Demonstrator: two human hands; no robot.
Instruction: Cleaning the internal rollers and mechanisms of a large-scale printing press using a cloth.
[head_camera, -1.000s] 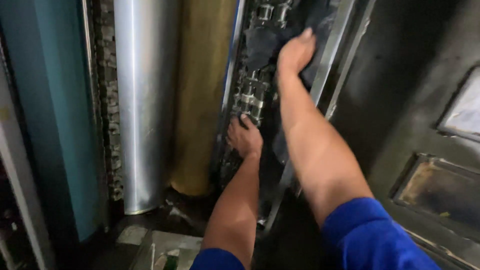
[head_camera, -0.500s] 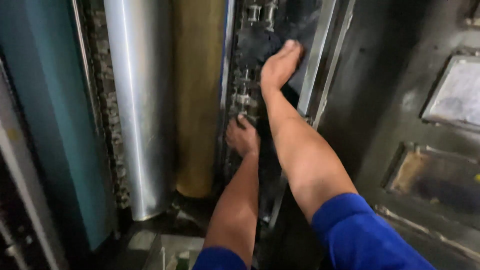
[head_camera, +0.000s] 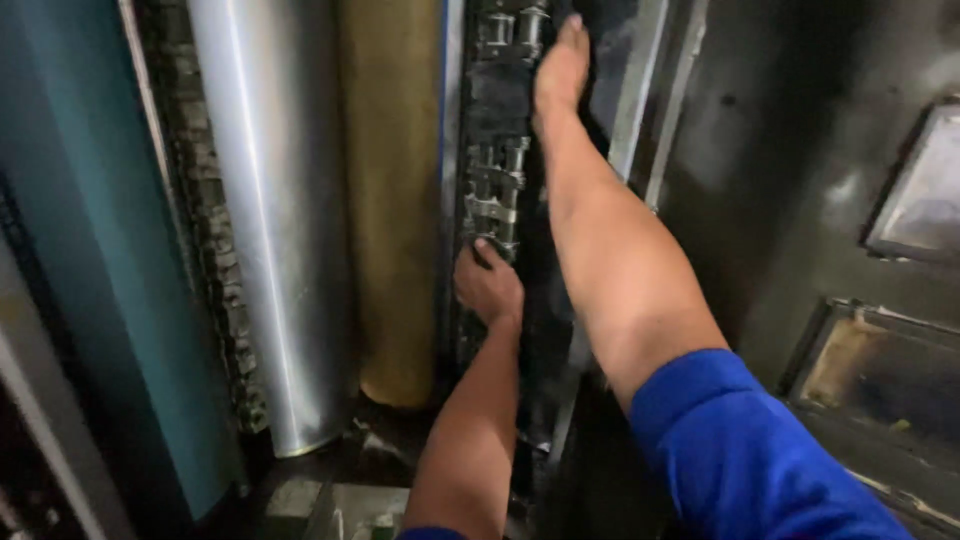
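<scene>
my right hand (head_camera: 562, 62) has slid further up the dark, greasy metal bar of clamps (head_camera: 497, 180), fingers flat and together on its top end, gripping nothing. my left hand (head_camera: 487, 285) stays lower on the same bar, fingers curled over a clamp's edge; how tightly, i cannot tell. so the work moves upward along the bar. i count three cylinders at its left edge: one brass-coloured roller (head_camera: 390, 200), one shiny silver roller (head_camera: 265, 220), one teal cylinder (head_camera: 95, 250).

Glossy smooth metal roller (head_camera: 270, 220); matt ochre roller (head_camera: 390, 200).
</scene>
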